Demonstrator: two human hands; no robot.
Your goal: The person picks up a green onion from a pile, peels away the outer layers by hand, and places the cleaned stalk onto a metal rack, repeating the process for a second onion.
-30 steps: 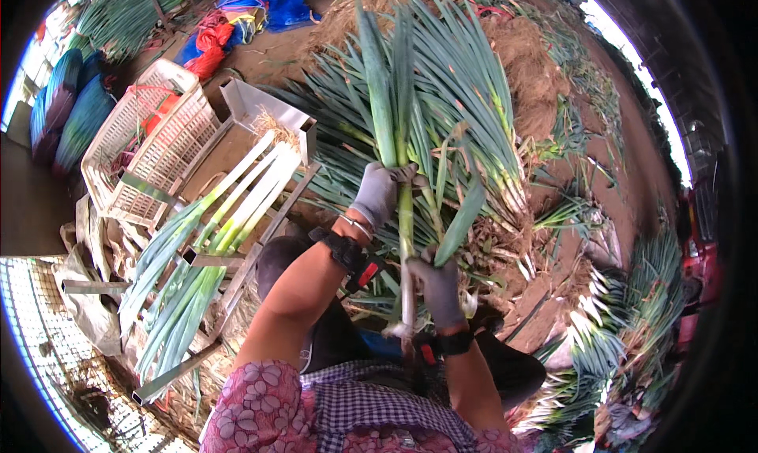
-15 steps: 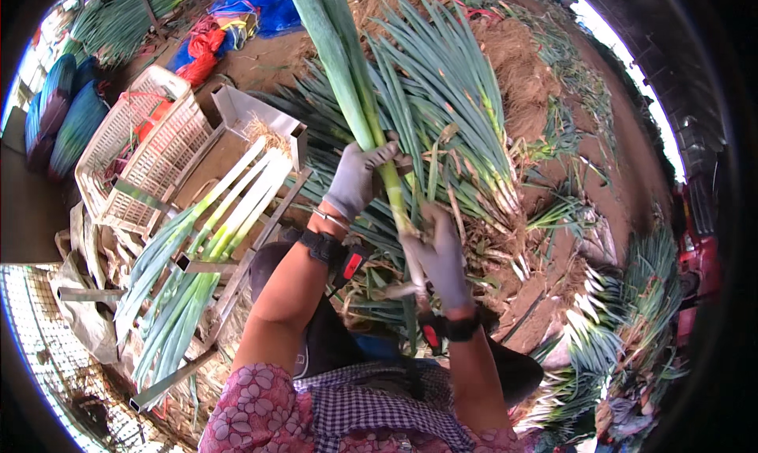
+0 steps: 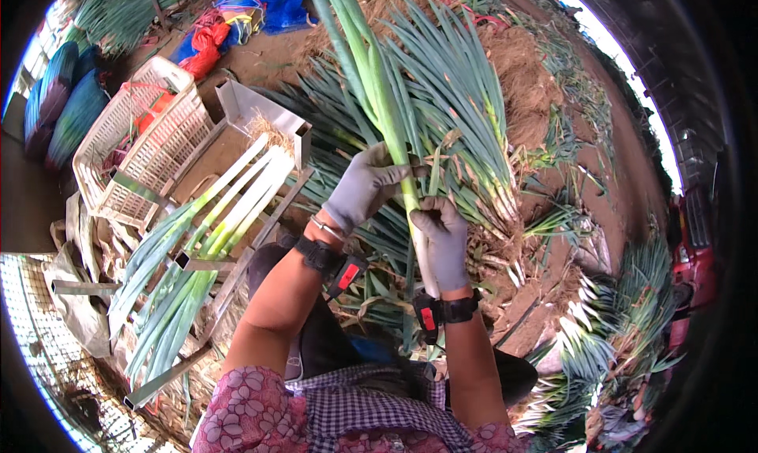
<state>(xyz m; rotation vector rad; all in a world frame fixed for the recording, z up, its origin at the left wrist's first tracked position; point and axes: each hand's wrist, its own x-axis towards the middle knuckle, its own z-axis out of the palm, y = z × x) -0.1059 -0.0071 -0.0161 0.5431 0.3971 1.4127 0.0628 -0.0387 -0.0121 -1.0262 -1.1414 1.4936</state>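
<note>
Both my hands wear grey gloves and meet on one long green onion [image 3: 380, 98], which slants across the middle with its leaves pointing away from me. My left hand [image 3: 367, 186] is closed round the stalk where green turns pale. Just below it, my right hand [image 3: 444, 236] has its fingers curled in a pinch against the paler part of the stalk. The white lower end runs down past my right wrist, where the root end is hidden. Beneath my hands lies a heap of untrimmed green onions [image 3: 454, 78].
On the left, several cleaned green onions [image 3: 237, 208] lie across a metal frame [image 3: 237, 275], roots against its raised end. Behind it stands a white plastic basket [image 3: 150, 149]. Blue netting [image 3: 276, 7] lies at the back. Bundled onions [image 3: 584, 323] are piled at the lower right.
My right hand has moved up the stalk, closer to my left hand. My left hand and the onion have shifted slightly right, and the lower stalk now looks whiter and smoother.
</note>
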